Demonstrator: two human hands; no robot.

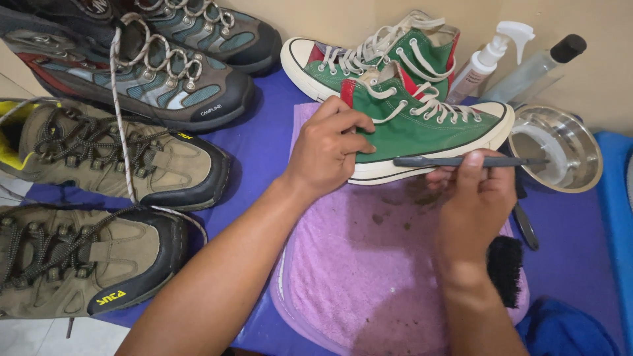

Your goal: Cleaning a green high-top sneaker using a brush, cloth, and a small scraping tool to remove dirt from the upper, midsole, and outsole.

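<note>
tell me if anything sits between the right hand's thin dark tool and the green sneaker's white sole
Nothing visible does. The right hand holds the thin dark tool right along the white sole edge of the green sneaker, which the left hand steadies at the heel.

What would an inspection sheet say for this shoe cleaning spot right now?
Surface: purple mat, stained pink towel.
Job's things: green sneaker on its side; thin dark tool along its sole.
Clutter: second green sneaker, four hiking boots, spray bottle, steel bowl, black brush.
Fingers: left hand grips sneaker heel; right hand holds tool.
Cables: nothing seen.
Surroundings: beige wall.
</note>
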